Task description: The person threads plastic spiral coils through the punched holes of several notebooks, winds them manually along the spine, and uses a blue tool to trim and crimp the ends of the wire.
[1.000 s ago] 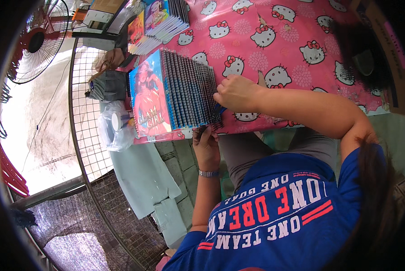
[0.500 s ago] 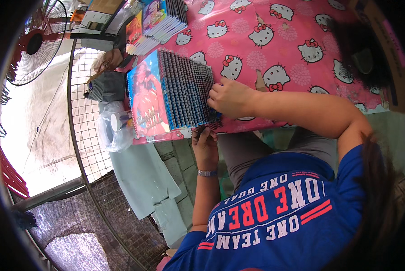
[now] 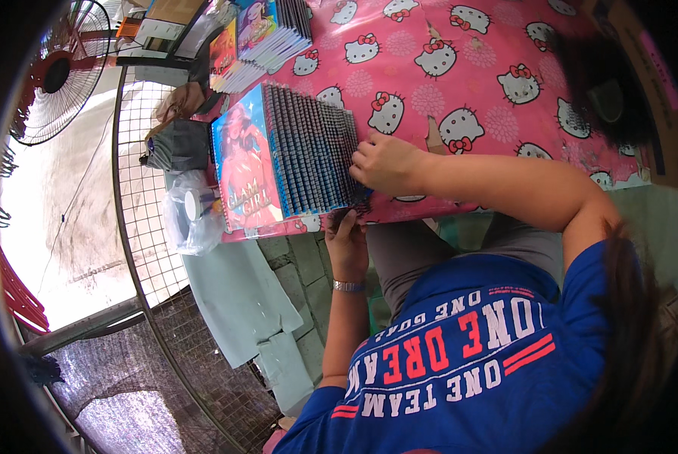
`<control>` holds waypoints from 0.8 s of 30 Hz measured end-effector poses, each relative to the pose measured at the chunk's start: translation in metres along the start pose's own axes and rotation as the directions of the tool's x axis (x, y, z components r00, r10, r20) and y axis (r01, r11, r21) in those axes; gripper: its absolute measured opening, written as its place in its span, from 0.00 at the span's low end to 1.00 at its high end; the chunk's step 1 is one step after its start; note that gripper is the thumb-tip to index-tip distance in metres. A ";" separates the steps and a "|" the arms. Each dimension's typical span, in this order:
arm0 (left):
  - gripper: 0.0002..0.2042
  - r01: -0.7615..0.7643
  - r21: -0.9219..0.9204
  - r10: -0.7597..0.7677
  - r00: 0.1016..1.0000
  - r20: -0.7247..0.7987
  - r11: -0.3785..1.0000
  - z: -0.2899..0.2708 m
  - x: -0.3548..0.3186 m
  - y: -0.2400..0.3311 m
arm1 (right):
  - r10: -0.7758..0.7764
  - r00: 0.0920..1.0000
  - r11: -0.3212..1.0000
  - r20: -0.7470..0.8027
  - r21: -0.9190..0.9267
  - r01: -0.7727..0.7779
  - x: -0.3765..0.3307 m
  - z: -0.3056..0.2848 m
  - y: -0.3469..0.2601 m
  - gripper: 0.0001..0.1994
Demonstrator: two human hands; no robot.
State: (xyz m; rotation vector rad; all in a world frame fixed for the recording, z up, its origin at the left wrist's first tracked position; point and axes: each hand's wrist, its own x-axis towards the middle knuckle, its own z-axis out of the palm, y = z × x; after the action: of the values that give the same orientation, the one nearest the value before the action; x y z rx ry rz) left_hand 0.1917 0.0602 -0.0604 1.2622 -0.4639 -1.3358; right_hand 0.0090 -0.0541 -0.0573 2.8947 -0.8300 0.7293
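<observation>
A thick row of spiral-bound notebooks [image 3: 312, 155] leans along the near edge of the table, coils facing up and right. The front one has a blue and pink cover with a figure in a pink dress. My right hand [image 3: 388, 163] is closed at the right end of the row, its curled fingertips touching the last coils. Just below, at the table edge, my left hand [image 3: 346, 242] has its thumb and fingers pinched together against the dark lower corner of the row. What sits inside either grip is hidden.
The pink patterned tablecloth [image 3: 399, 72] has torn spots. More notebooks [image 3: 275, 38] stand at the far left, near a grey bag [image 3: 180, 144]. A clear plastic bag [image 3: 191, 219] with a cup lies at the left edge, beside a wire grid [image 3: 150, 181]. A fan [image 3: 59, 72] stands beyond.
Both hands have shifted very slightly to the right, still at the right end of the notebook row. The notebooks look almost the same.
</observation>
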 end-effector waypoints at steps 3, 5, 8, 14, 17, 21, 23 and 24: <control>0.05 -0.056 0.087 0.053 0.998 0.035 0.995 -0.009 0.005 -0.005 | 0.027 0.964 0.998 0.264 0.046 -0.041 0.009 -0.006 -0.003 0.08; 0.06 -0.063 0.088 0.061 0.998 0.033 0.994 -0.011 0.006 -0.005 | 0.048 0.961 0.993 0.271 0.088 -0.074 0.005 -0.007 -0.001 0.07; 0.07 -0.029 0.008 0.029 0.999 0.017 1.000 -0.008 0.005 -0.002 | 0.086 0.986 0.990 0.144 0.098 -0.101 -0.009 -0.001 0.008 0.07; 0.08 0.026 -0.004 -0.026 0.999 0.030 1.000 -0.008 0.006 -0.010 | 0.012 0.998 1.000 0.061 0.012 -0.013 -0.002 0.006 0.000 0.07; 0.08 -0.016 0.103 0.013 0.999 0.035 0.995 -0.012 0.009 -0.014 | 0.040 0.971 0.997 0.237 0.052 -0.054 0.002 0.003 -0.002 0.07; 0.08 0.012 0.038 -0.014 0.999 0.043 0.999 -0.012 0.009 -0.011 | 0.091 0.989 0.991 0.118 0.087 -0.101 -0.012 0.008 0.008 0.08; 0.07 0.042 -0.003 -0.041 0.998 0.046 0.999 -0.014 0.009 -0.010 | 0.072 0.997 0.995 0.006 0.061 -0.073 -0.014 0.012 0.013 0.07; 0.08 0.056 -0.018 -0.055 0.998 0.043 0.998 -0.015 0.009 -0.010 | 0.062 0.997 0.997 -0.050 0.048 -0.060 -0.015 0.014 0.013 0.07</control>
State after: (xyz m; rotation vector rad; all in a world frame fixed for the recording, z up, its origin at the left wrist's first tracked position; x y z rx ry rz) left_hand 0.2023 0.0607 -0.0777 1.2406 -0.4477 -1.4131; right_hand -0.0032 -0.0602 -0.0776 2.8892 -0.9112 0.8355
